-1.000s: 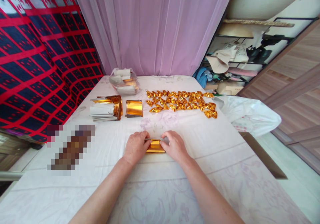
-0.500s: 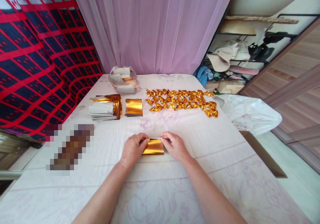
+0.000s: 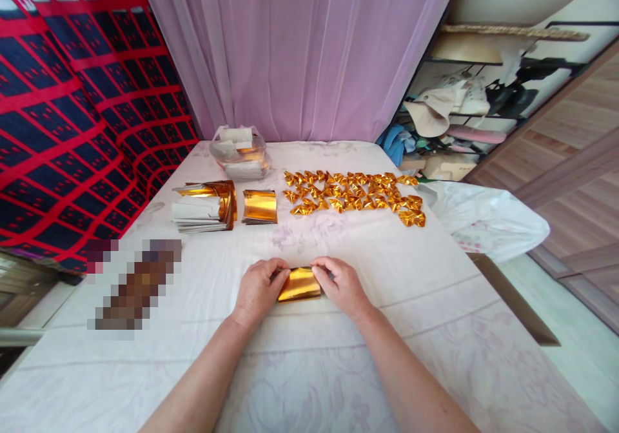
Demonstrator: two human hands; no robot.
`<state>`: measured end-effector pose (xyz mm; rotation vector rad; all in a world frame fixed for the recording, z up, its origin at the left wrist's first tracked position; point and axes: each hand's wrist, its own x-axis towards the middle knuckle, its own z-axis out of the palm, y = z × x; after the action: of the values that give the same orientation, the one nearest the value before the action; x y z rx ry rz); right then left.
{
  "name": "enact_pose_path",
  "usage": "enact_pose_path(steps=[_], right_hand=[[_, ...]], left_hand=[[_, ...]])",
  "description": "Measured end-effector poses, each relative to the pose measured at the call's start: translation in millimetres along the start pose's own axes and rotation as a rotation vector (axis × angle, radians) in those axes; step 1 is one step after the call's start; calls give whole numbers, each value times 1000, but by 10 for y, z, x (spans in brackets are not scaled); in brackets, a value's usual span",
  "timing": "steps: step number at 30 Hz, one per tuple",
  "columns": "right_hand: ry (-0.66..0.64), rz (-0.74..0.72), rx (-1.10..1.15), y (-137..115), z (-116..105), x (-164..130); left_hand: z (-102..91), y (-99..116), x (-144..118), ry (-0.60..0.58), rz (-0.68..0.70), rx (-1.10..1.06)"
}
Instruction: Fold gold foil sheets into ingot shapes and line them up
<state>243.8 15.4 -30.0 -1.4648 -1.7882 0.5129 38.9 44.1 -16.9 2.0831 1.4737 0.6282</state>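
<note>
With both hands pinching — left hand (image 3: 260, 289) and right hand (image 3: 341, 284) at opposite ends — you keep the foil (image 3: 299, 284) pinned flat on the cloth (image 3: 309, 368).

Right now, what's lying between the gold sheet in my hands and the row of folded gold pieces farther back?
Nothing: in the head view only bare white tablecloth lies between the gold sheet and the folded gold pieces.

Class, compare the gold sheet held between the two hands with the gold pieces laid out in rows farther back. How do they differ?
The gold sheet is one smooth rectangle; the gold pieces are many, small and crumpled. The sheet is pinched by the left hand and right hand; the pieces lie untouched. Both are shiny gold.
</note>
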Motion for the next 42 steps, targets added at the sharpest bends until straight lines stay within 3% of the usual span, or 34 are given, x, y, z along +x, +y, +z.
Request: enact_pose_path(steps=[7,28,42], right_hand=[[5,59,-15,-25,-6,13],[47,-6,5,-10,-44,3],[60,29,-51,-1,-33,-2]], left_hand=[[23,-25,0,28,24,-4],[63,-100,-1,40,-31,-198],[40,-71,-4,62,30,-108]])
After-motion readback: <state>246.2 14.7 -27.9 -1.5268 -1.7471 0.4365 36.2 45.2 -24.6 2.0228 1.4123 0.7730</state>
